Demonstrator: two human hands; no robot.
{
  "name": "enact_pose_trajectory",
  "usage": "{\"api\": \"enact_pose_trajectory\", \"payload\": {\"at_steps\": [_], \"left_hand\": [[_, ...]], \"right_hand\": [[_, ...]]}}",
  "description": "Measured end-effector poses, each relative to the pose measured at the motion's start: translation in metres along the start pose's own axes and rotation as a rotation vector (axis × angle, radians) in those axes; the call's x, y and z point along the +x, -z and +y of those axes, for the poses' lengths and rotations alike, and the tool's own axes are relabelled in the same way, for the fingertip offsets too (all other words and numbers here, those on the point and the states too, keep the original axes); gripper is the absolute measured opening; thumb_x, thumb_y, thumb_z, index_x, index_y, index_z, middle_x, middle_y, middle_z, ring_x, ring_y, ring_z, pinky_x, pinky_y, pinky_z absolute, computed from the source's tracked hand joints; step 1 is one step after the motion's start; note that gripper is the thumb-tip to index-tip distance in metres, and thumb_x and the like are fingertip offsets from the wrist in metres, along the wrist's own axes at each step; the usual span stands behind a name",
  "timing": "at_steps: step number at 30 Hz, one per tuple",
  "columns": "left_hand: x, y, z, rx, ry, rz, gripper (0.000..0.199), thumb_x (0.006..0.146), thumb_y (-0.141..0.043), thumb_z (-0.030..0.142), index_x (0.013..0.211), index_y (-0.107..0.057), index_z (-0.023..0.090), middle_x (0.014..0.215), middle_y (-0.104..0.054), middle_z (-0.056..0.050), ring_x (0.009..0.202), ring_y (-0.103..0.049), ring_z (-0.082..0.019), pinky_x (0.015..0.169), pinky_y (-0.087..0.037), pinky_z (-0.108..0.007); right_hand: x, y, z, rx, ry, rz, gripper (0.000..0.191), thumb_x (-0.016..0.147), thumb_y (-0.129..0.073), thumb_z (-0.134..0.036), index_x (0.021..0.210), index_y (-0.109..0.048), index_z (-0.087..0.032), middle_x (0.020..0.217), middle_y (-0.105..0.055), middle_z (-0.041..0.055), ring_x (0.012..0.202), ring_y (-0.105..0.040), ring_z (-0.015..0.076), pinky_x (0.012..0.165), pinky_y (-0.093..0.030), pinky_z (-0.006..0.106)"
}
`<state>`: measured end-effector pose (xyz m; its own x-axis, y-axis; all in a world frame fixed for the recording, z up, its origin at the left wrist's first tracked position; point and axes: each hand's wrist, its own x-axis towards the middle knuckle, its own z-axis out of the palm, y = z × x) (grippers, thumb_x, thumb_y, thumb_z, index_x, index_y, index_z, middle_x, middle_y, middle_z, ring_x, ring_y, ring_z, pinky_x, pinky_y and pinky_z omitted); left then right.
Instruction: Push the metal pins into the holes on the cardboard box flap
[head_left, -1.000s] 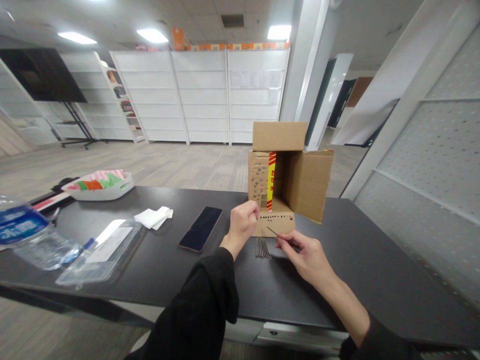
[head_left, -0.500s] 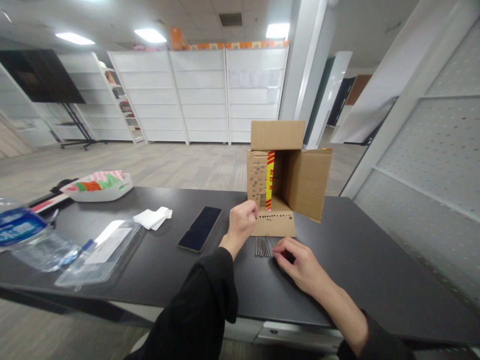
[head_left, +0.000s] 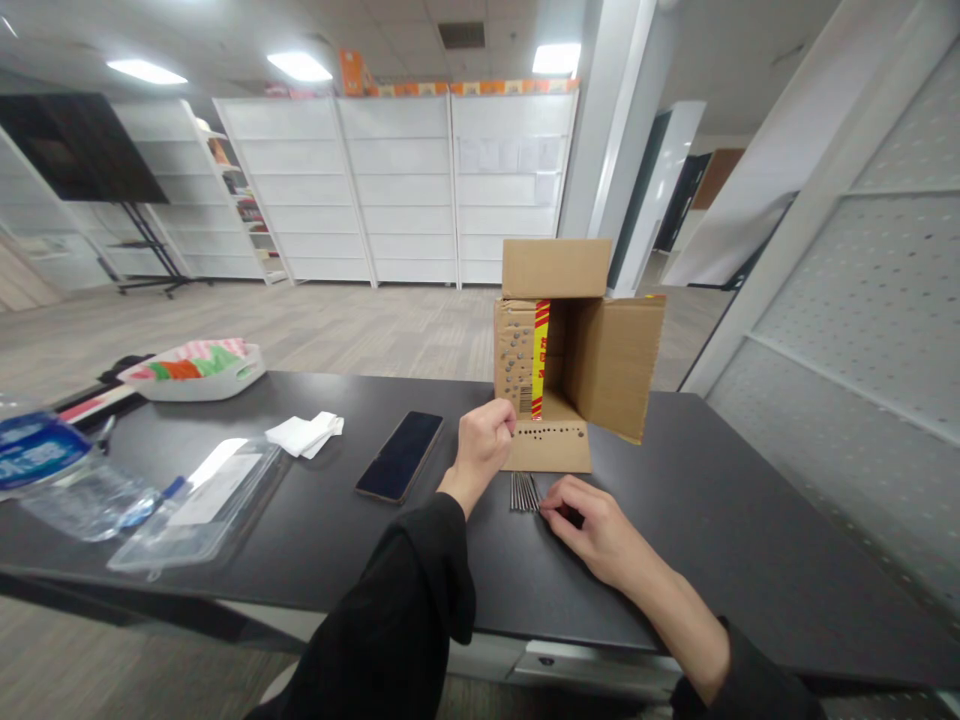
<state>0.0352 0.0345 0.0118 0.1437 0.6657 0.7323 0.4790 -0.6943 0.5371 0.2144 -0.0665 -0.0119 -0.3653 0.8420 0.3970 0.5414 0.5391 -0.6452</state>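
Note:
An open cardboard box (head_left: 626, 365) stands on its side on the dark table. Grey round heads dot its left flap (head_left: 514, 350), and a row of small holes runs across the bottom flap (head_left: 547, 455). In front of it lies a neat row of thin metal nails (head_left: 523, 493). My right hand (head_left: 589, 525) rests at the right end of this row, thumb and forefinger pinched on a nail that leans along the others. My left hand (head_left: 484, 448) is closed in a fist beside the box's lower left corner; whatever it holds is hidden.
Left of my hands lie a phone (head_left: 401, 456), folded white tissues (head_left: 306, 434) and a clear plastic case (head_left: 202, 510). Further left are a water bottle (head_left: 67, 480) and a white basket (head_left: 199, 385) with colourful contents. A perforated panel (head_left: 862, 330) rises at the right.
My right hand has shifted slightly left, bringing the pinched nail against the end of the row. The left hand and the box stay where they were.

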Motion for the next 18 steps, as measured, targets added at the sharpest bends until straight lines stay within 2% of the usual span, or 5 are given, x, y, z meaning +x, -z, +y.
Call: {"api": "enact_pose_trajectory", "payload": {"at_steps": [18], "left_hand": [[0.0006,-0.0004,-0.0003,0.011,-0.015,0.012,0.019,0.066,-0.034,0.003,0.056,-0.038,0.02,0.055,-0.042,0.003,0.055,-0.041,-0.01,0.055,-0.03,-0.022]], "right_hand": [[0.0001,-0.0022,0.0014,0.016,-0.015,-0.025,0.012,0.088,-0.053,-0.015,0.082,-0.063,-0.019,0.081,-0.062,0.0037,0.073,-0.057,0.0149,0.069,-0.046,0.028]]}}
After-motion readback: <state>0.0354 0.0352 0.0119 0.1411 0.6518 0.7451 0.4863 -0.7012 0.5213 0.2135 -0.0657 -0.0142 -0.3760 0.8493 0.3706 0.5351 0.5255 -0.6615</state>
